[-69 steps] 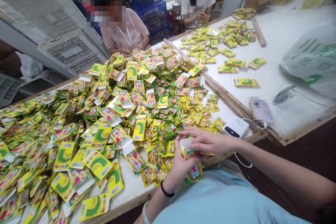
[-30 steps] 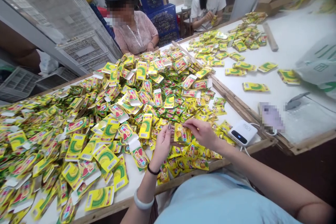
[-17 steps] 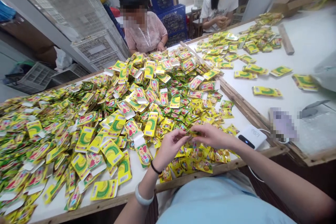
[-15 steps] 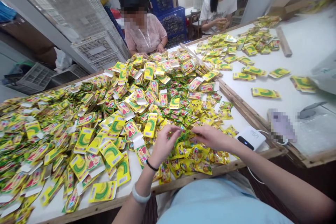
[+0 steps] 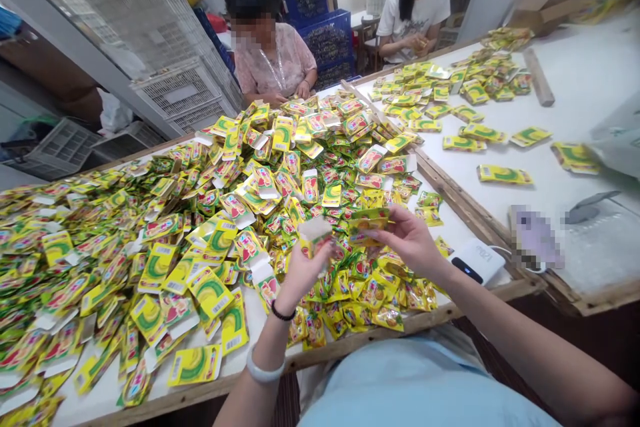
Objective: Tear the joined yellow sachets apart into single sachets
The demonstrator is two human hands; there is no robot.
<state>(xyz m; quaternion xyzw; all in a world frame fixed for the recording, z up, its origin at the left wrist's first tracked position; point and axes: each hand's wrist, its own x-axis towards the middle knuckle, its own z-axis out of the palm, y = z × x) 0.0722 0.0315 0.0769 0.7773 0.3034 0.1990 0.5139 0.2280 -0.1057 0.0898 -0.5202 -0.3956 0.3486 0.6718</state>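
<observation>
My left hand (image 5: pixel 306 268) grasps an open carton (image 5: pixel 314 229), pale flap uppermost; its print is partly blurred. My right hand (image 5: pixel 407 235) grips yellow-and-green packets (image 5: pixel 369 220) between thumb and fingers. Carton and packets are held side by side, a gap between them, above the desk (image 5: pixel 345 348) near its front edge. Below, loose yellow packets (image 5: pixel 370 291) lie up to that edge. A heap of cartons (image 5: pixel 160 267) covers the left of the desk. A white device (image 5: pixel 477 261) rests near the front edge, right of my right hand. A co-worker in pink (image 5: pixel 275 63) is at the far edge.
</observation>
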